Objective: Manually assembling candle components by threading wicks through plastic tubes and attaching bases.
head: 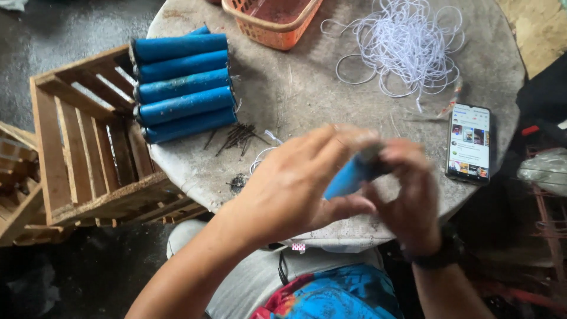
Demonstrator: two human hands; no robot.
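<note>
While both hands grip it, blue tube [349, 175] — blurred, cylindrical.

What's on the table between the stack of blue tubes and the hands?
In the head view, a small pile of dark nails lies between the blue tubes and the left hand, plus a bit of white string.

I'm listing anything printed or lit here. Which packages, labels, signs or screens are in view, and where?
Phone: flat on the round table's right side, black rectangle, lit screen with a white page and small coloured pictures.
Tag: small white-and-pink tag at the table's near edge.
No packages or signs visible.
</note>
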